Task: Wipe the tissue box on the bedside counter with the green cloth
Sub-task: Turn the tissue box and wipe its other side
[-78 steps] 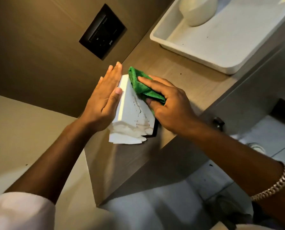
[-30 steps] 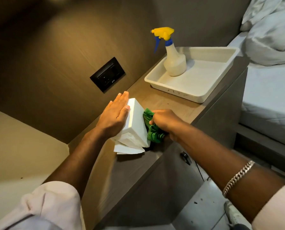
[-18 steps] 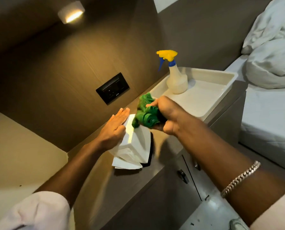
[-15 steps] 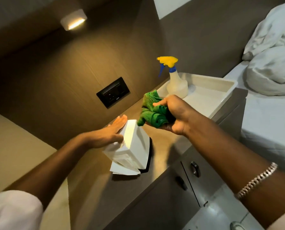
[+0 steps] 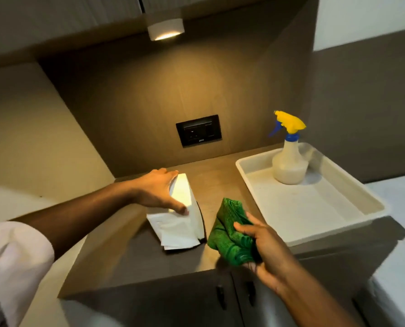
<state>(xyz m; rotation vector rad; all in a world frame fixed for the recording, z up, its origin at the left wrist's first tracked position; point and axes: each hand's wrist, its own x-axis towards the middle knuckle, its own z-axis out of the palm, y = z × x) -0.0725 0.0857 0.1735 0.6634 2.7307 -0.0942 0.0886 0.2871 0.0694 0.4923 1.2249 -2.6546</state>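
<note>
**Cloth lifted off the box, one hand steadying it**

The left hand [image 5: 160, 192] is lying flat, fingers spread, against the left face of the white tissue box [image 5: 185, 208], which is standing on the table [image 5: 126, 251] near the wall, with tissues sticking out at its near end. The right hand [image 5: 265, 251] is closing around the bunched green cloth [image 5: 229, 234] and is holding it just beside the right side of the box, not touching it. A white tray [image 5: 314, 208] with a spray bottle [image 5: 288, 159] is standing further right, well clear.

In my judgement the wiping is in a pause between strokes, and some faces are probably still waiting. To do the next stroke well, the cloth should be pressed flat on one face and drawn along it in one direction, while the left hand is pushing back from the opposite side so the light box is not sliding. The loose tissues at the near end should be avoided, because the cloth can drag them out.
</note>
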